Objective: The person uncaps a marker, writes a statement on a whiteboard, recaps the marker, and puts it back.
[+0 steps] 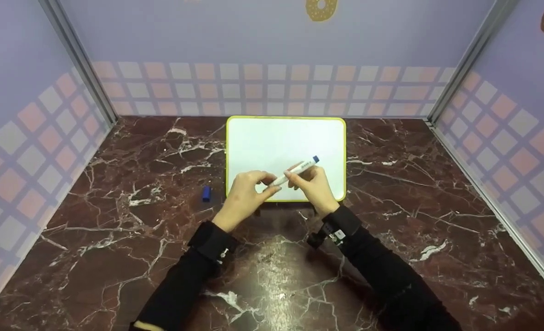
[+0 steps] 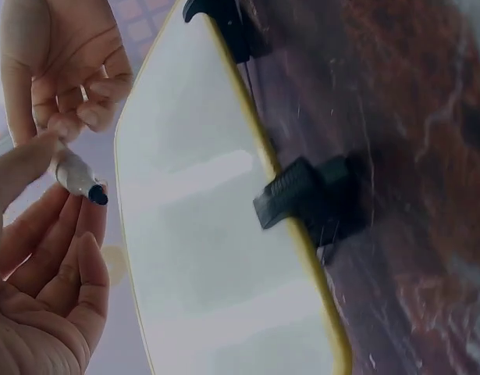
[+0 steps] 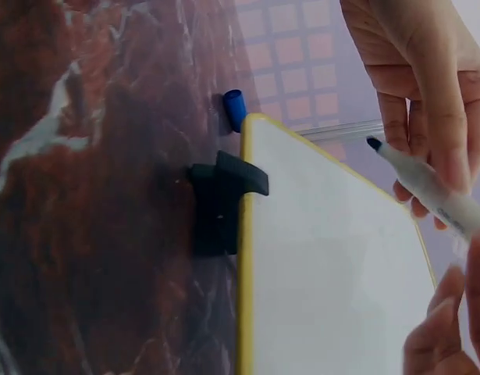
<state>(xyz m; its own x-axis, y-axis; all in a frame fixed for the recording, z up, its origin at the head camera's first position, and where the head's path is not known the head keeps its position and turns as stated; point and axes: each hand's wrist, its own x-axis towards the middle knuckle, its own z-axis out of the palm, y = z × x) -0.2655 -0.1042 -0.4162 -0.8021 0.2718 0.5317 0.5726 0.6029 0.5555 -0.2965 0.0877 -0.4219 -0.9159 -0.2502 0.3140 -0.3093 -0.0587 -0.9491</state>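
A white whiteboard marker (image 1: 305, 165) with a blue end is held slantwise between both hands, in front of a whiteboard (image 1: 276, 138) with a yellow frame. My left hand (image 1: 246, 193) pinches the marker near its lower left end. Farther up the barrel, my right hand (image 1: 315, 187) grips it between thumb and fingers. The right wrist view shows the bare dark tip of the marker (image 3: 419, 178) beside the left hand (image 3: 431, 86). The blue cap (image 1: 206, 193) lies apart on the table, left of the board.
Black clip feet (image 2: 306, 195) hold the whiteboard's lower edge on the dark red marbled table (image 1: 115, 220). A lilac wall (image 1: 272, 41) with pink and white squares rises behind, and side panels (image 1: 520, 151) stand left and right.
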